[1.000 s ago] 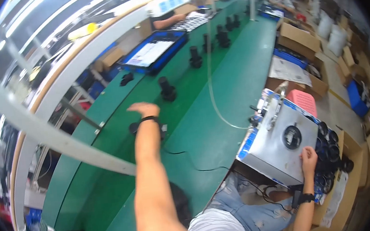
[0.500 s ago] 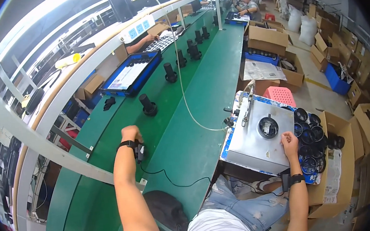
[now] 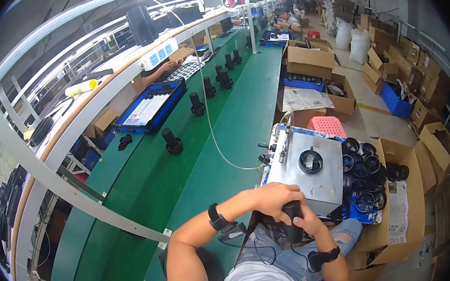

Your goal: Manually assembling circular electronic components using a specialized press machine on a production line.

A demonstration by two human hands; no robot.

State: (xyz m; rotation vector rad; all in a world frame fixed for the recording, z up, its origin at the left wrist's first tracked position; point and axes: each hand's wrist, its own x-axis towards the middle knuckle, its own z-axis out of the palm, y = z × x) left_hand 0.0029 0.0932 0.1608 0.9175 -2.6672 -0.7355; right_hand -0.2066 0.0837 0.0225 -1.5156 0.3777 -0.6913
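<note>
**Both hands closed on a black cylinder at the bench edge**

Down by the lap now, just in front of the grey metal fixture box (image 3: 315, 178). Left hand (image 3: 271, 198) curled over the top of the black cylindrical part (image 3: 293, 221), fingers wrapped round its upper end. Right hand (image 3: 308, 223) cupped under and beside it, gripping from below. Held upright between the two, apparently so one hand steadies while the other works the end; which does which, cannot tell from here. Black watch-like bands on both wrists.

On top of the fixture box, a round black ring (image 3: 310, 160) seated in its recess, close at hand for reach. To the right, a blue tray of black ring parts (image 3: 366, 173) beside an open cardboard box (image 3: 411, 187), stock kept within arm's length. Out on the green conveyor belt (image 3: 194, 159), more black cylinders standing upright, spaced in a line, nearest one (image 3: 171, 141) well apart from the hands. A thin cable (image 3: 210, 131) hanging down to the box.
</note>
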